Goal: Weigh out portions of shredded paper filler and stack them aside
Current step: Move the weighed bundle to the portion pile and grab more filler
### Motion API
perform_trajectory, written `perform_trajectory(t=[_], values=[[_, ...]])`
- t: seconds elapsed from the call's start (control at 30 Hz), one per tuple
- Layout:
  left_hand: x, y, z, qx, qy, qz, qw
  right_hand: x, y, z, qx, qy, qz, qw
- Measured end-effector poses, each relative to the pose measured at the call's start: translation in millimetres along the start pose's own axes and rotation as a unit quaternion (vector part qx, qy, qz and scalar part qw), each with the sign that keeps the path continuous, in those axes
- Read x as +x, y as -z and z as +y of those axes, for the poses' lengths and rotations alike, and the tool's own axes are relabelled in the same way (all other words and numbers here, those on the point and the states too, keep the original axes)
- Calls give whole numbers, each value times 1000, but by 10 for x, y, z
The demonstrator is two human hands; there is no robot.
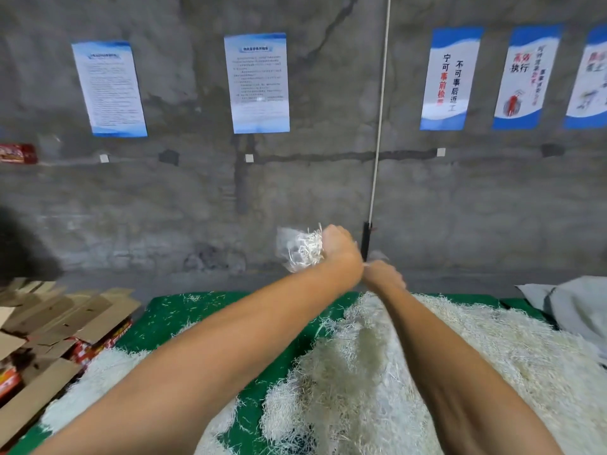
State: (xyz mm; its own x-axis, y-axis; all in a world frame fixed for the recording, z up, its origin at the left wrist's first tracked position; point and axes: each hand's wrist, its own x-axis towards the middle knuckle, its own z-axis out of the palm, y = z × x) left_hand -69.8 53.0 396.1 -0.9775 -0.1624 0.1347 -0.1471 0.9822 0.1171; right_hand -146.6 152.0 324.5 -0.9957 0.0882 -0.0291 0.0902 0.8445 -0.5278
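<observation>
Dim even light, motion blur, wide-angle distortion

Fingers of left hand point(338, 244) hidden behind its own back and wrist; grip on the clear bag of shredded paper point(300, 249) blurred by motion. Right hand point(382, 275) partly covered by left wrist, fingers smeared, contents unreadable. Black object point(365, 239) at end of white cord point(381, 106) half hidden behind hands, too small to identify. Small print on two left wall notices point(108, 88) illegible. Rightmost poster point(591, 80) cut by right edge. Red pack point(16, 153) cut at left edge. Cardboard stack point(49, 326) and grey cloth point(574, 307) cropped by frame edges. Green tabletop point(184, 320) mostly buried under shreds.
</observation>
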Motion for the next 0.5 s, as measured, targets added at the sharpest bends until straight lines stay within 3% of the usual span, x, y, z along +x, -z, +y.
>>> perform_trajectory(t=[0.1, 0.17, 0.2, 0.27, 0.33, 0.43, 0.5], values=[[-113, -298, -378, 101, -93, 58, 989, 173, 362, 143, -62, 20, 80, 995], [-17, -467, -594, 17, -70, 50, 996, 253, 560, 167, -71, 70, 106, 989], [74, -496, -637, -104, -29, 58, 992, 253, 582, 145, -54, 103, 87, 989], [171, -505, -636, -360, 49, 62, 930, 208, 537, 117, 36, 148, 2, 988], [258, -458, -595, -515, 99, 34, 851, 141, 413, 167, 51, 157, -67, 984], [317, -440, -593, -591, 130, -19, 796, -18, 154, 209, 22, 208, -46, 977], [243, -465, -612, -632, 137, -49, 761, -266, -7, 168, 164, 228, -80, 956]])
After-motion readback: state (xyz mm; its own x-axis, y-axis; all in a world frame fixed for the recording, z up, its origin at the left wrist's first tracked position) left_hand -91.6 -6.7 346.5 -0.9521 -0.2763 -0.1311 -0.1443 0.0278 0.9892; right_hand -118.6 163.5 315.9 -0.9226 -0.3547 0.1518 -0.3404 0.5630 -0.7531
